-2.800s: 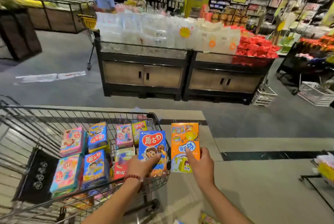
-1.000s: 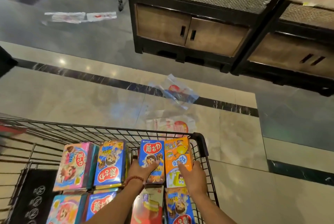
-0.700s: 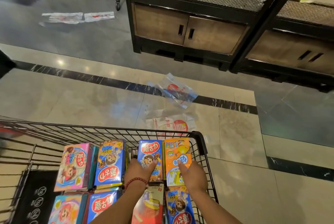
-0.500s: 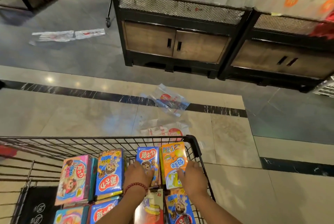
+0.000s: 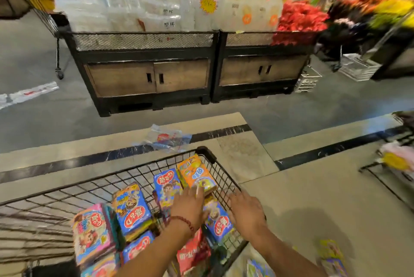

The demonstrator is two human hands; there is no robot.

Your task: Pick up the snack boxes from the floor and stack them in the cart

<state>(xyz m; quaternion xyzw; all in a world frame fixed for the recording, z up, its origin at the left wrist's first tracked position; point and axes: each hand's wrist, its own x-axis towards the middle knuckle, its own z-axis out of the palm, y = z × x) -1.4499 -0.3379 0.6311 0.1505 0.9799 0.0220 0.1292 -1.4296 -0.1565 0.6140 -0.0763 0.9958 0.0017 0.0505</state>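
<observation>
The wire cart (image 5: 208, 151) holds several colourful snack boxes. A blue box (image 5: 167, 183) and an orange box (image 5: 197, 172) lean in its far right corner. My left hand (image 5: 190, 207), with a red bracelet on the wrist, lies flat over the boxes, fingers apart and fingertips touching the orange box's lower edge. My right hand (image 5: 246, 214) hovers over the cart's right rim with spread fingers and nothing in it. More snack boxes (image 5: 331, 254) lie blurred on the floor at the lower right.
Two dark display stands (image 5: 147, 75) with wooden doors stand ahead, piled with white packs. A crumpled plastic bag (image 5: 165, 139) lies on the floor just past the cart. Another cart's wire frame (image 5: 380, 178) is at the right edge.
Both hands have let go of the blue and orange boxes, which now stand in the cart's corner. My right hand drew back to the rim. The view has tilted up.
</observation>
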